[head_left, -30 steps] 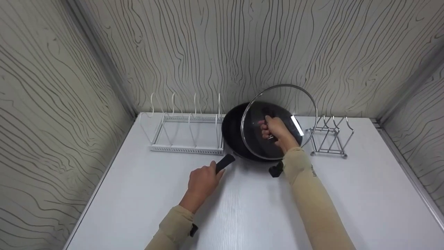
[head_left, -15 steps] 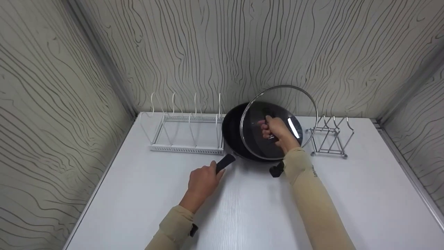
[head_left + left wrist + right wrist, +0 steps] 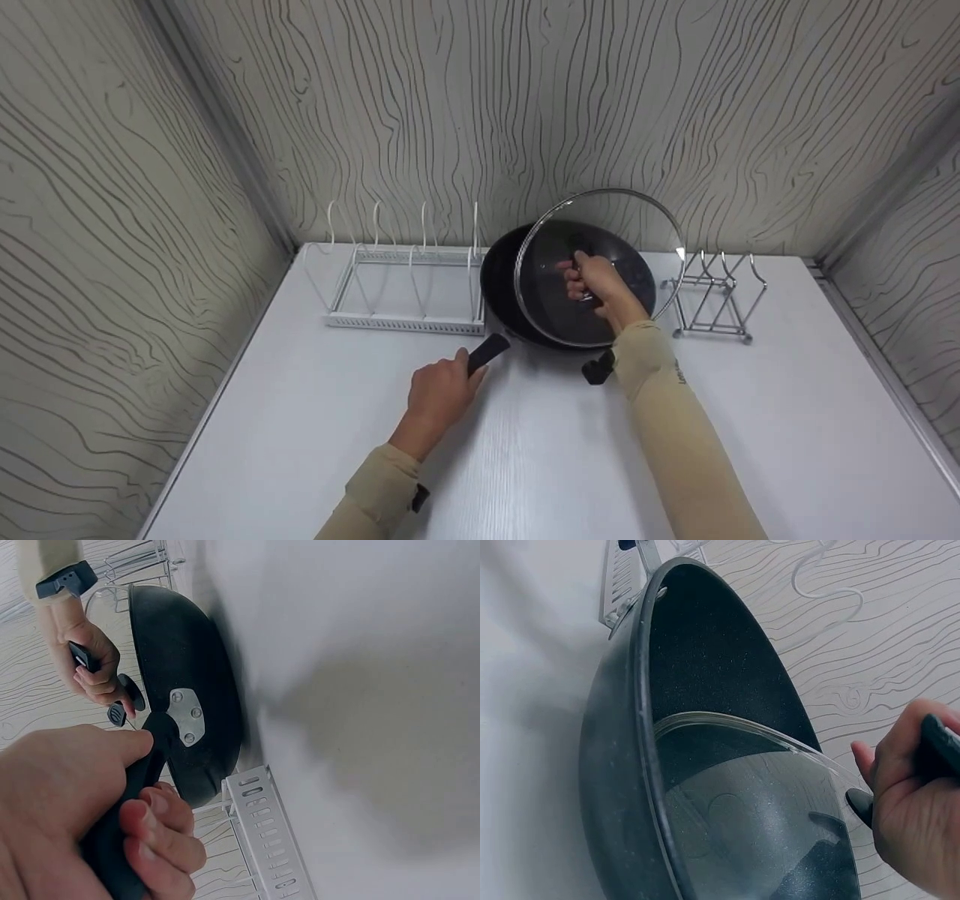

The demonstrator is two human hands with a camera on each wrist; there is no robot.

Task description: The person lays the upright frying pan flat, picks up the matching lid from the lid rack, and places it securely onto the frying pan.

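A deep black frying pan (image 3: 501,281) stands at the back of the table between two racks. My left hand (image 3: 442,390) grips its black handle (image 3: 489,351), fingers wrapped round it in the left wrist view. My right hand (image 3: 598,283) holds a clear glass lid (image 3: 551,307) with a metal rim by its black lid handle (image 3: 941,746). The lid is tilted and set off to the right of the pan's middle, its far edge raised. Seen from the right wrist, the lid's lower part lies inside the pan's rim (image 3: 641,690).
Left of the pan stands a white rack (image 3: 405,325) with upright wire dividers. On the right is a smaller chrome wire rack (image 3: 711,328), overlapped by the lid's rim. A patterned wall (image 3: 450,97) rises behind the white table (image 3: 510,472).
The lid has tipped slightly, its far rim sinking a little and the bright reflection shifting to its right edge. My left hand and the pan stay where they were.
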